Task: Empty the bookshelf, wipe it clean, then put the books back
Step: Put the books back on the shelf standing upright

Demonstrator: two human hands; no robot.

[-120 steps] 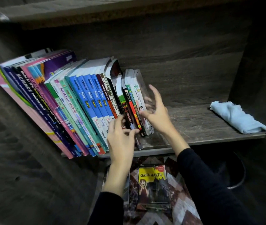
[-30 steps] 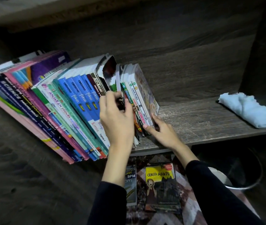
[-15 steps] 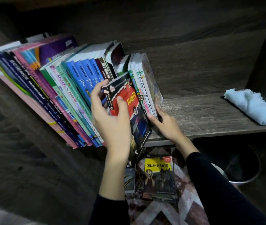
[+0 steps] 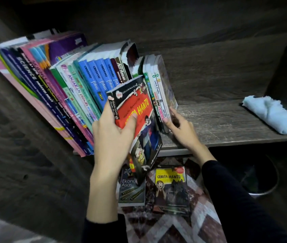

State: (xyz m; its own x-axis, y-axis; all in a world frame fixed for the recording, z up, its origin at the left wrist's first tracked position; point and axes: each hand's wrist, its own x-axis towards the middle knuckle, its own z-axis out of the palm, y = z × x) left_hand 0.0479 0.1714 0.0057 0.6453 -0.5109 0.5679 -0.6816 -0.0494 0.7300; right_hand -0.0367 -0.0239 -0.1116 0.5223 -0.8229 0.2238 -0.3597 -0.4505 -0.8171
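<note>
Facing a dark wooden bookshelf (image 4: 226, 123), with a long row of books (image 4: 60, 88) leaning to the left over most of its board and a light blue cloth (image 4: 272, 114) lying well apart at the right end. Drawing one red paperback (image 4: 139, 106) out of the row near its right end, tilting it forward so that the lower corner is hanging past the shelf edge. Holding it with the left hand (image 4: 111, 137), thumb pressing on the front cover, the other fingers going behind. Touching with the right hand (image 4: 179, 127) the lower end of the thin books (image 4: 158, 95) just beside the gap; not being able to tell whether pinching them or only pressing to steady them. Judging the paperback as light, a little flexible and glossy, so probably slipping easily; taking it across the spine, with front and back both supported, seeming safest. Seeing below two more books (image 4: 171, 190) lying flat on a patterned rug (image 4: 200, 225), one partly covered by the held paperback. Missing the left fingers behind the cover and the back of the row in the dark; finding the smaller spine titles too blurred for reading.
</note>
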